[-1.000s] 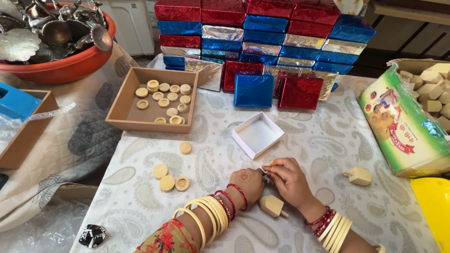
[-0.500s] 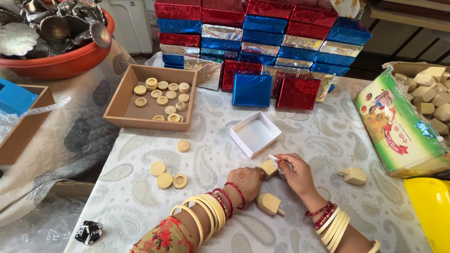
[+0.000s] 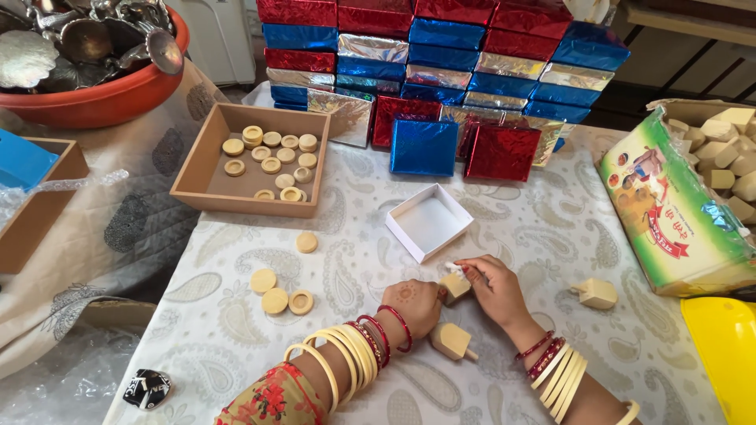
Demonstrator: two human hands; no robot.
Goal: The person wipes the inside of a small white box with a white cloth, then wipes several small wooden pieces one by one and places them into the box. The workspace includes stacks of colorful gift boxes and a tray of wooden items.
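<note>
My left hand [image 3: 411,305] and my right hand [image 3: 494,287] meet over a small pale wooden spinning top [image 3: 453,285], both gripping it; the right fingers pinch something small and white at its top. A second wooden top [image 3: 452,341] lies on the cloth just below, between my wrists. A third top [image 3: 594,293] rests to the right. An open white square box [image 3: 429,222] sits just beyond my hands, empty inside. Both wrists wear cream and red bangles.
A brown tray [image 3: 206,175] holds several round wooden discs; three more discs [image 3: 277,293] and one disc [image 3: 306,242] lie loose. Foil-wrapped boxes [image 3: 441,71] are stacked behind. A printed carton [image 3: 669,212] of wooden pieces, an orange bowl [image 3: 102,98], a yellow object [image 3: 724,354].
My hands have shifted slightly up and right, bringing the held top up between them while the second top stays on the cloth.
</note>
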